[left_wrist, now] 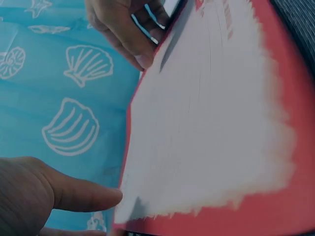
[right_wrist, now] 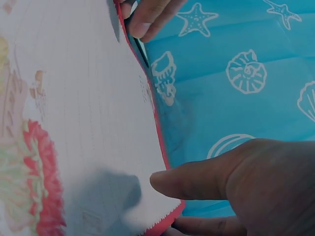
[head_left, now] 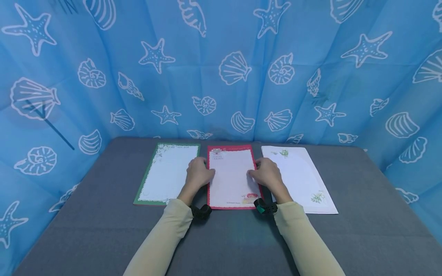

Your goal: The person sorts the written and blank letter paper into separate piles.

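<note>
A sheet of paper with a red border point(head_left: 233, 184) lies in the middle of the dark table, with print near its top and a small picture at its lower right. My left hand point(head_left: 199, 173) pinches its left edge, thumb over the white face. On the opposite edge, my right hand point(head_left: 267, 174) does the same. In the left wrist view the left thumb point(left_wrist: 88, 194) reaches the paper's edge, with the other fingers mostly hidden beneath. The right wrist view has the right thumb point(right_wrist: 192, 179) on the face near a corner, fingers at the underside.
A green-bordered sheet point(head_left: 167, 174) lies to the left, partly behind my left hand. White sheets with leaf prints point(head_left: 300, 180) lie on the right, partly under my right forearm. A blue curtain point(head_left: 214, 76) with shells and starfish hangs behind the table point(head_left: 228, 245).
</note>
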A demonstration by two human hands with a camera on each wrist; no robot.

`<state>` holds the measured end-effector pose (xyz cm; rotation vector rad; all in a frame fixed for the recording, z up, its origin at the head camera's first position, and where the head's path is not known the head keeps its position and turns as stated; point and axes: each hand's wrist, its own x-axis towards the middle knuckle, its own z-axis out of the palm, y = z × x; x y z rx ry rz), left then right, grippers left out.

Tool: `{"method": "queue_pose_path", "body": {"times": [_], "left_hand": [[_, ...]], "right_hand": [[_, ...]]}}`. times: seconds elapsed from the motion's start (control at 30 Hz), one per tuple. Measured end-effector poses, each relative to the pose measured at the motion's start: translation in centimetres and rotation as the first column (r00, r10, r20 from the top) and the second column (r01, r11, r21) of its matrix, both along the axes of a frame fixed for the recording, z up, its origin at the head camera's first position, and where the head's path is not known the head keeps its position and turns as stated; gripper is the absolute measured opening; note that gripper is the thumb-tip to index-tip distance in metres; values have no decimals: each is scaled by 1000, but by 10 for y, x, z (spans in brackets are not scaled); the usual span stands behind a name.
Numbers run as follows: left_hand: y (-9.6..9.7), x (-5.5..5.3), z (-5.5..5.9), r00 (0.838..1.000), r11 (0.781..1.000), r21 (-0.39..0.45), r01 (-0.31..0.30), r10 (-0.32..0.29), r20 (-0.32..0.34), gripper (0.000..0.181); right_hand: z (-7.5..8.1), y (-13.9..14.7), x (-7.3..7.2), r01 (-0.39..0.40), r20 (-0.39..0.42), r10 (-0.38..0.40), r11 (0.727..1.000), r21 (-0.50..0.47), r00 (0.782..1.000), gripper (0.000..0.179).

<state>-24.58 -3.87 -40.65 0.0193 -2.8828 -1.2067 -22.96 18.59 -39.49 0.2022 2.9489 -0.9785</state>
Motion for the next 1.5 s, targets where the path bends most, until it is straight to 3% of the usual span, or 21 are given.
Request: {"method": "queue_pose_path", "body": {"times": [0.23, 0.4, 0.6, 0.83, 1.07, 1.3, 1.5], "left_hand": [[-2, 0, 4, 1000, 999, 37, 0, -1, 14, 44], [-9, -2, 10, 1000, 997, 69, 24, -24, 2, 40], [-26, -8, 21, 1000, 990, 140, 12, -9, -18, 41], [-55, -11, 31, 998, 984, 177, 30, -19, -65, 40], [-87, -13, 36, 999, 984, 178, -24, 30, -33, 37], [-120, -14, 38, 994, 981, 159, -107, 106, 13, 40], [-137, -13, 36, 977, 974, 87, -210, 205, 64, 50]], "right_hand": [[2, 0, -1, 34, -35, -37, 997, -68, 999, 41], [4, 0, -1, 25, -98, -44, 982, -190, 994, 35], [12, -6, 2, -2, -141, -49, 941, -339, 989, 38], [16, -25, 5, -81, -211, -33, 858, -508, 977, 38], [13, -53, -2, -125, -229, -21, 786, -606, 973, 38], [9, -91, -11, -125, -165, 25, 768, -628, 986, 38], [-2, -119, -21, -94, -67, 67, 764, -639, 996, 38]]}}
